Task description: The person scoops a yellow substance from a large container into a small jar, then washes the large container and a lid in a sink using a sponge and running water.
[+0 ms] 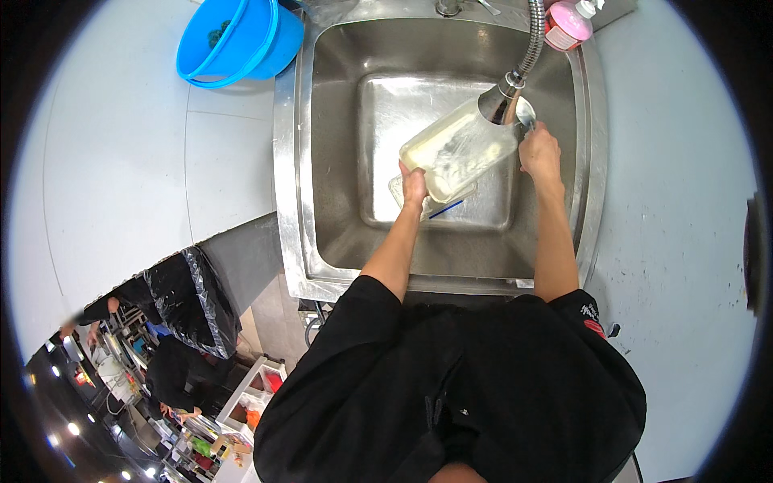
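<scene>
My left hand (414,184) grips the near left end of a translucent plastic container (462,148), held tilted inside the steel sink (338,181). Whitish residue or water shows on the container. Over its far right end hangs a metal spray head (500,101) on a coiled hose. My right hand (540,151), to the right of the container, is closed on the handle of a utensil with a pale round end (525,110), perhaps a spoon; its exact kind is unclear. Beneath the container, on the sink floor, lies a clear lid or second container (395,188) with a blue strip (445,209).
A blue bucket (284,45) with a dark green scrubber inside stands at the back left. Behind the sink's right corner is a pink soap bottle (569,25). A black bin bag (193,302) hangs at the lower left, where other people are seen beyond it.
</scene>
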Demonstrator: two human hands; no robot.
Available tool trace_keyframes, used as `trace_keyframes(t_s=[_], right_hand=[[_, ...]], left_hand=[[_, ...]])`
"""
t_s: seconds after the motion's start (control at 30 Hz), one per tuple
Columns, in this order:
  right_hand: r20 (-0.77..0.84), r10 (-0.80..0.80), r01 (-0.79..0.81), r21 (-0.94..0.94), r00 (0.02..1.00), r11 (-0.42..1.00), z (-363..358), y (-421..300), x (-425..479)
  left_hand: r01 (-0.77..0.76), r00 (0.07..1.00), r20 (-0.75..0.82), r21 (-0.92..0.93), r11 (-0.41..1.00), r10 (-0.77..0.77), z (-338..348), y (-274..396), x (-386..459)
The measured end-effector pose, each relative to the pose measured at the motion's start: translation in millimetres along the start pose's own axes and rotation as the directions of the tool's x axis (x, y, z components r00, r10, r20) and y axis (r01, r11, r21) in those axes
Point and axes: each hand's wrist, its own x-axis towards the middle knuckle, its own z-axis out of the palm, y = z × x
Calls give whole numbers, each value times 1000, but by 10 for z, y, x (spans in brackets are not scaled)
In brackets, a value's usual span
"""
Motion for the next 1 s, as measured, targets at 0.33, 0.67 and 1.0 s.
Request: trace_keyframes(t_s=[0.33,0.67,1.0], right_hand=[[544,493,-584,-8,679,812,1447,1057,-319],[489,-12,-451,813,872,369,931,288,-653],[169,-71,-43,589,983,807,601,-100,-770]], left_hand=[[-349,928,-119,51,936,352,-519,-233,130],[-128,973,154,-245,961,169,-30,-151,135],[-618,499,575,761,-198,649,236,248,-182]])
